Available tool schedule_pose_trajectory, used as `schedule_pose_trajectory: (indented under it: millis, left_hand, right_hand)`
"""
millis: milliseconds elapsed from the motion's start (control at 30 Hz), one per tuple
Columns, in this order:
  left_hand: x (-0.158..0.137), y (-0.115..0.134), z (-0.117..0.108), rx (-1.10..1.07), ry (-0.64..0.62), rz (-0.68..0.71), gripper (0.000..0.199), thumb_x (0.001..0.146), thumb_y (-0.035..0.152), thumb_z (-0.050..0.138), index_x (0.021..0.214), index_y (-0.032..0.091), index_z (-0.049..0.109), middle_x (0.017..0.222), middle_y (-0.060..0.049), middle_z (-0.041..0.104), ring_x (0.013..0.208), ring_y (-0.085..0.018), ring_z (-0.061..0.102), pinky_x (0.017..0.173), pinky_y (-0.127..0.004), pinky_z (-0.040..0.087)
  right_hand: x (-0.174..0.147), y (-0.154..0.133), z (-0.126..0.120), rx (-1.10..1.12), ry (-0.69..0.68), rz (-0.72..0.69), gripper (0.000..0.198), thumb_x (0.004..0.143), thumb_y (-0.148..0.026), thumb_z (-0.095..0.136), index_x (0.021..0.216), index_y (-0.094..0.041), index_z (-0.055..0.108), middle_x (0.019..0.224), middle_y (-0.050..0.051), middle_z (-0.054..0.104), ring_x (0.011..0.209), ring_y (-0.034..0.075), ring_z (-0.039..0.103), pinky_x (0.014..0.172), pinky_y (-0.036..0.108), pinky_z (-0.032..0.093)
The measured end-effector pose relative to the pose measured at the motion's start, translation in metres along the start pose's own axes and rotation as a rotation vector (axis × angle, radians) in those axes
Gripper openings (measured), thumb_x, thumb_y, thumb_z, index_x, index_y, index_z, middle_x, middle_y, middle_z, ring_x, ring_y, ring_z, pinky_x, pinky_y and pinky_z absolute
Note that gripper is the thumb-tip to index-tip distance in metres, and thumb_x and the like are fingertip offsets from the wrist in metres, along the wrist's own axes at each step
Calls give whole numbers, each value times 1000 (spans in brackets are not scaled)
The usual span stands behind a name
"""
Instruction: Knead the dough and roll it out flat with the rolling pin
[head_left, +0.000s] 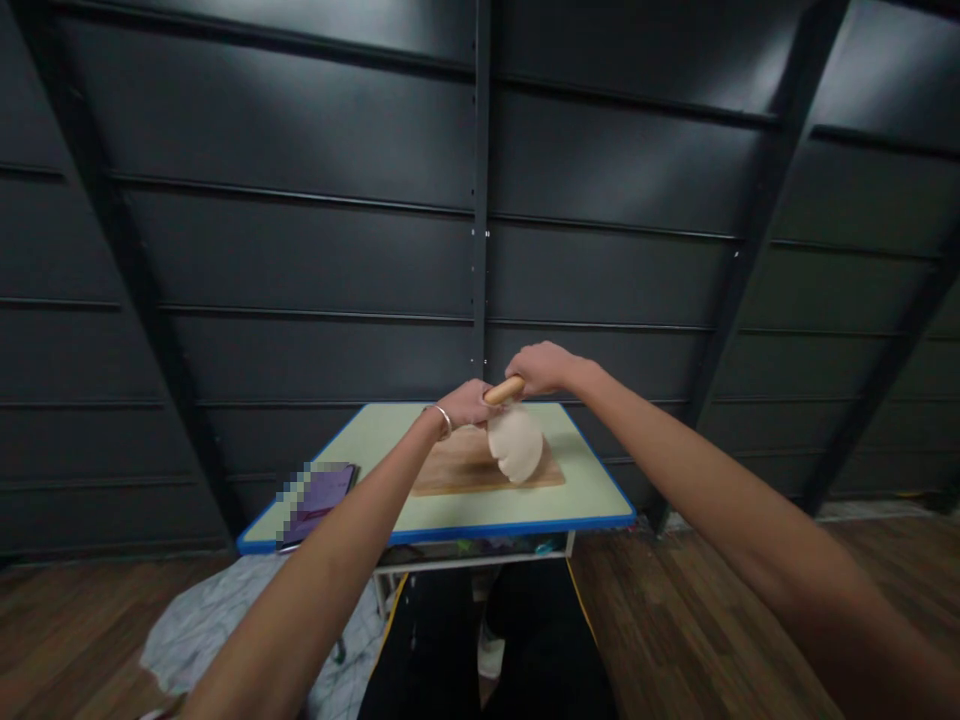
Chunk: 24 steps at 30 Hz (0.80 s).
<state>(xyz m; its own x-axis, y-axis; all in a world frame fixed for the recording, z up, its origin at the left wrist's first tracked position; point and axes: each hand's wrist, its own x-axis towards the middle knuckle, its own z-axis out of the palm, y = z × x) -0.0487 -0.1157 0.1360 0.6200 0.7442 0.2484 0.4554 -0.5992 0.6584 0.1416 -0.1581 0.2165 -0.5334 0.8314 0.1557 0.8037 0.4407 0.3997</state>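
Observation:
Both hands grip a light wooden rolling pin (504,390), whose middle shows between them. My left hand (466,402), with a bracelet at the wrist, is closed around its left part. Higher and to the right, my right hand (541,367) is closed around the other part. A pale, flat piece of dough (516,445) with a notched lower edge is just below the pin, nearest the viewer. Beneath lies a wooden board (450,472). Whether the dough hangs from the pin or rests fully on the board, I cannot tell.
The board is on a small pale-green table (442,514) with a blue edge. A tablet or phone (324,498), partly pixelated, lies at its left corner. Pale crumpled cloth (214,610) is on the floor at left. A dark panelled wall (322,260) stands behind the table.

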Motion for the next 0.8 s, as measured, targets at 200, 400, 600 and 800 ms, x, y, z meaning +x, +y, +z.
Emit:
schedule_pose_trajectory:
  millis: [200,400,600,800]
  left_hand:
    - [7,-33,10,55,68,-225,20,69,29,69,79,12,67,58,2,53,54,-10,44,50,-23,36]
    - [-3,-78,-1,352,-1,-386,11,69,26,67,71,15,67,58,1,59,56,-13,53,51,-23,36]
    - [-25,-104,4,545,172,-343,48,84,47,64,119,14,66,108,-14,74,93,-24,71,73,-28,51]
    - [-39,-94,59,702,16,-35,57,94,59,52,128,15,65,135,-18,65,126,-28,61,109,-36,44]
  right_hand:
    - [26,-5,20,-59,-69,52,39,78,-46,81,105,-19,79,107,13,77,102,28,71,86,32,50]
    - [26,-12,63,12,-90,133,38,85,-48,76,109,-19,78,112,17,76,107,31,71,89,37,53]
    - [3,-2,99,136,-96,349,39,87,-48,72,112,-18,77,117,19,74,109,32,71,90,40,54]
    - [-31,18,142,382,-76,643,47,94,-51,61,124,-18,73,115,17,75,105,31,73,83,35,56]
